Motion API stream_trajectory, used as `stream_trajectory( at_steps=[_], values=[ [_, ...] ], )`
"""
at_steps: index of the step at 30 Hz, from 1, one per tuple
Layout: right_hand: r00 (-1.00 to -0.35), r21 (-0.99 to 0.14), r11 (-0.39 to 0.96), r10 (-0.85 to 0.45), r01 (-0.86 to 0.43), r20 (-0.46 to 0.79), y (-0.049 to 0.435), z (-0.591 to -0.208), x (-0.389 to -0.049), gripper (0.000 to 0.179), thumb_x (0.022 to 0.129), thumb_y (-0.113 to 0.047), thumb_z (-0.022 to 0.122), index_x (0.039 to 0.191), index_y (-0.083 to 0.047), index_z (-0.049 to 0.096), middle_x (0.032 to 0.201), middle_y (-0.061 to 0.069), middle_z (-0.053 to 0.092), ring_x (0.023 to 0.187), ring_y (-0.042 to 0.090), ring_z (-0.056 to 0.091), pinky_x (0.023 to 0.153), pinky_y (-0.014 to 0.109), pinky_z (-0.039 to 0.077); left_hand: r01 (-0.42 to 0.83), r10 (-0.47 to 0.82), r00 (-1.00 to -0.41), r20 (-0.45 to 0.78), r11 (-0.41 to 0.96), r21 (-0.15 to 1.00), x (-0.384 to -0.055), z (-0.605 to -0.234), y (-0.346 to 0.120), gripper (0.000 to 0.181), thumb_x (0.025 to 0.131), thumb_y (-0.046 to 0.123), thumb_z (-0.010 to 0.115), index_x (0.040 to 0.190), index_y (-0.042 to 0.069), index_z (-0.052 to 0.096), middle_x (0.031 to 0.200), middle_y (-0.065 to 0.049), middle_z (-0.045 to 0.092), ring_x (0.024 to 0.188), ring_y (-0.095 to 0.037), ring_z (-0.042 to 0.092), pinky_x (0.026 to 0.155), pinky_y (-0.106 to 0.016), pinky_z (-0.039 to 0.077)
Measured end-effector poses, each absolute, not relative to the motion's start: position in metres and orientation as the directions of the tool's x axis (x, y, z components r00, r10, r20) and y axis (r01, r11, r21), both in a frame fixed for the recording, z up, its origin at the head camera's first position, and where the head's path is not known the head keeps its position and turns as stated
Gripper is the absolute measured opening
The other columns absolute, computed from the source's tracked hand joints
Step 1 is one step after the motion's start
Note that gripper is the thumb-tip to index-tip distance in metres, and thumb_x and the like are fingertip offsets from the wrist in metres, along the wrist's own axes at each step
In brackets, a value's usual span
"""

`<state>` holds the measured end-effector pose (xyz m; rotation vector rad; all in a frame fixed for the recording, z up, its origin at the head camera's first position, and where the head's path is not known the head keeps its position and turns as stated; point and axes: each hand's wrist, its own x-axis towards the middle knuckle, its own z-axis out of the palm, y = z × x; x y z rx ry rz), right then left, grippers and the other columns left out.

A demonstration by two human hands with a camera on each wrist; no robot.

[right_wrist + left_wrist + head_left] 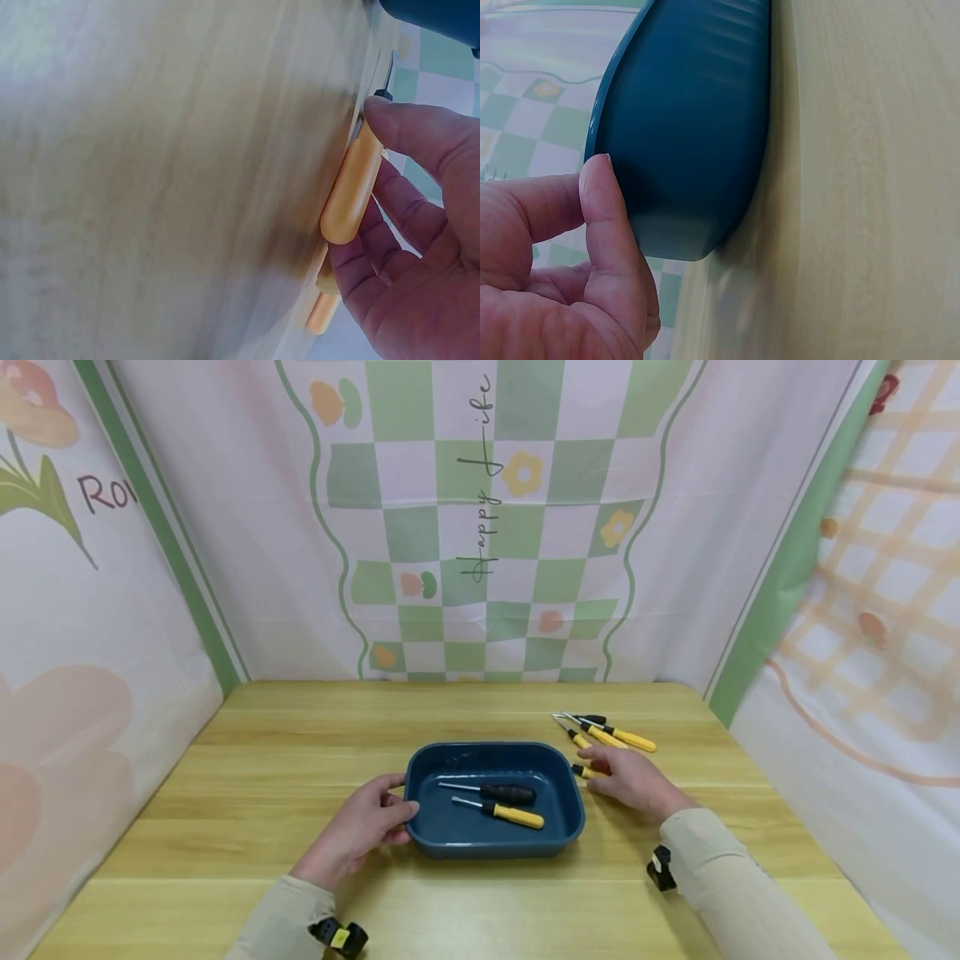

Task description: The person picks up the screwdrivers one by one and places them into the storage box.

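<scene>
A dark blue rectangular tray [495,850] stands on the table with two screwdrivers inside, one black-handled [508,793] and one yellow-handled [517,816]. At the tray's left end my left hand [365,820] pinches the rim, thumb on top and fingers against the outer wall. Right of the tray, my right hand [636,777] holds another yellow-handled screwdriver [351,187] between thumb and fingers. Its metal shaft points toward the tray in the right wrist view. This screwdriver is low over the wood, partly hidden by the hand in the head view.
Just beyond my right hand lies a loose group of screwdrivers, several with yellow handles [633,740] and one with a black handle [595,719]. The wooden table [315,727] ends at a printed curtain [480,635] behind, with more curtain at both sides.
</scene>
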<state>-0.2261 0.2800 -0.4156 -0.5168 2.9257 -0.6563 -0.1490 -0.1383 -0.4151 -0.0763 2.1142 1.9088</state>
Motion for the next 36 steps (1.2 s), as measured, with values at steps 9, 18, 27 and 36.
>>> stream_trajectory(
  at_steps=[9,18,27,36],
  values=[
    [-0.943,-0.436,0.854,-0.330,-0.282,-0.036,0.2791,-0.4180,-0.2260,0.047,0.096,-0.014,0.072,0.141,-0.006,0.063,0.137,0.020,0.065,0.121,0.039,0.064,0.103,0.059,0.052,-0.229,0.154,-0.957,-0.248,0.127,0.965,-0.1494,-0.4165,-0.1385,0.052,0.102,0.008,0.066,0.151,0.004,0.049,0.103,-0.014,0.059,0.071,-0.019,0.063,0.064,-0.025,0.061],
    [-0.942,-0.429,0.855,-0.335,-0.290,-0.030,0.2802,-0.4197,-0.2251,0.043,0.095,-0.008,0.071,0.137,-0.005,0.066,0.134,0.019,0.067,0.120,0.037,0.064,0.104,0.059,0.052,-0.222,0.151,-0.958,-0.242,0.140,0.965,-0.1477,-0.4160,-0.1385,0.053,0.102,0.009,0.066,0.152,0.004,0.049,0.103,-0.015,0.059,0.072,-0.020,0.063,0.065,-0.026,0.061],
    [-0.942,-0.416,0.864,-0.332,-0.283,-0.051,0.2791,-0.4195,-0.2259,0.039,0.095,-0.007,0.069,0.134,-0.007,0.069,0.125,0.016,0.070,0.111,0.031,0.065,0.101,0.059,0.053,-0.227,0.152,-0.957,-0.247,0.137,0.964,-0.1476,-0.4144,-0.1384,0.053,0.102,0.008,0.066,0.152,0.003,0.048,0.103,-0.015,0.059,0.072,-0.019,0.063,0.065,-0.025,0.061],
    [-0.931,-0.410,0.855,-0.362,-0.318,-0.033,0.2778,-0.4191,-0.2246,0.036,0.096,-0.006,0.067,0.132,-0.004,0.069,0.114,0.012,0.071,0.101,0.026,0.063,0.095,0.056,0.055,-0.227,0.153,-0.957,-0.245,0.128,0.965,-0.1487,-0.4151,-0.1379,0.053,0.102,0.007,0.066,0.151,0.002,0.049,0.103,-0.015,0.059,0.071,-0.018,0.063,0.063,-0.024,0.061]
  ],
)
